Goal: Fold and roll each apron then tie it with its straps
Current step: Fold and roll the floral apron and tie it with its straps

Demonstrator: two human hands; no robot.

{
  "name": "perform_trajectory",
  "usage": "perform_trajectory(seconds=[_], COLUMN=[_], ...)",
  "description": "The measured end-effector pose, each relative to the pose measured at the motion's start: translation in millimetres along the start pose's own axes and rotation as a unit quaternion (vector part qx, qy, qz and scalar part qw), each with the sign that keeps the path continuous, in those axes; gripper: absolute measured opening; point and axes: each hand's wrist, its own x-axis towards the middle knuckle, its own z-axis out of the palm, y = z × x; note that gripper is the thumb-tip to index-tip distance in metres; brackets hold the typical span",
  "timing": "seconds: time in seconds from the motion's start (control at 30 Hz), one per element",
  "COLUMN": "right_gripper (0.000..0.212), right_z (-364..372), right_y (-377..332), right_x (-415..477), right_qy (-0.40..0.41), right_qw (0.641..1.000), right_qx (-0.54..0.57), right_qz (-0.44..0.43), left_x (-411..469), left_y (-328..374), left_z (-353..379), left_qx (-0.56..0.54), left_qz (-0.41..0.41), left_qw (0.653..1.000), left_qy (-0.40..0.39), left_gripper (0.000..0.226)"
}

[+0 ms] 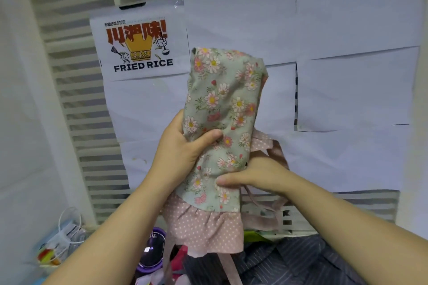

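Head view, single frame.

Apron (222,104): green floral cloth, rolled into a thick bundle, held upright in the air, tilted slightly with its top toward the right. It rests on no surface. A pink dotted ruffle (203,227) hangs open from the lower end of the roll, not tucked in.

Left hand (183,146): clasped round the middle of the roll from the left side, thumb (208,134) laid across the front of the cloth.

Right hand (257,176): clasped round the roll lower down from the right side, thumb tip (229,179) pressed on the front just above the ruffle. The other fingers of both hands are behind the cloth and hidden.

Straps (275,213): pink, loose, hanging to the right of and below the right hand. Not wound round the roll. One narrow strip also trails down under the ruffle.

Beneath the apron: a heap of dark striped fabric (301,261) lower right, a purple round object (152,254) lower centre, and a white face mask (67,233) lower left. The surface carrying them is hidden.

Behind: white paper sheets (347,88) taped over a slatted panel (81,99), and a poster (139,46) reading "FRIED RICE" at upper left of the roll.
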Motion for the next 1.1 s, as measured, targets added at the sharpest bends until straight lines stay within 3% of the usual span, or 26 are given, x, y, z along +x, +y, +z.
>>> perform_trajectory(seconds=[0.07,0.13,0.2,0.3,0.33,0.43,0.53,0.67,0.7,0.77,0.83,0.87,0.93,1.03,1.1], right_gripper=[0.032,0.024,0.019,0.018,0.018,0.013,0.055,0.063,0.063,0.045,0.027,0.027,0.049,0.077,0.102], right_z=[-6,-10,-14,-15,-15,-14,-11,-6,-4,2,16,25,45,76,94], right_y=[-3,-10,-10,-7,-5,8,19,33,39,57,81,97,131,162,172], right_x=[6,9,11,7,6,7,8,-10,-18,-35,-55,-62,-74,-84,-87], right_qy=[0.043,0.055,0.044,0.026,0.022,0.006,-0.014,-0.046,-0.009,0.152,0.305,0.341,0.331,0.202,0.114], right_qw=[0.997,0.991,0.988,0.98,0.979,0.987,0.995,0.988,0.988,0.981,0.951,0.939,0.92,0.851,0.836], right_qx=[0.066,0.125,0.15,0.197,0.2,0.155,0.025,-0.082,-0.106,-0.115,-0.044,0.009,0.132,0.321,0.354], right_qz=[-0.011,-0.007,-0.005,0.018,0.027,0.05,0.093,0.126,0.109,0.037,0.009,0.039,0.163,0.364,0.402], left_x=[8,16,16,0,-5,-15,-24,-37,-41,-46,-53,-56,-58,-57,-54], left_y=[5,5,0,-16,-23,-40,-52,-69,-75,-88,-106,-112,-120,-121,-121], left_z=[-4,-12,-21,-25,-24,-16,-11,-8,-9,-12,-15,-16,-17,-14,-13], left_qx=[-0.01,-0.062,-0.154,-0.223,-0.222,-0.189,-0.197,-0.204,-0.211,-0.237,-0.246,-0.247,-0.246,-0.234,-0.243], left_qz=[-0.013,-0.061,-0.151,-0.274,-0.295,-0.303,-0.324,-0.366,-0.384,-0.412,-0.429,-0.435,-0.436,-0.441,-0.438], left_qw=[1.0,0.994,0.965,0.909,0.902,0.919,0.919,0.906,0.898,0.879,0.869,0.866,0.865,0.867,0.865], left_qy=[-0.008,-0.067,-0.148,-0.223,-0.224,-0.168,-0.112,-0.056,-0.045,-0.037,-0.004,0.012,0.022,0.005,0.002], left_gripper=[0.047,0.051,0.052,0.073,0.074,0.046,0.026,0.016,0.015,0.019,0.025,0.024,0.015,0.018,0.022])
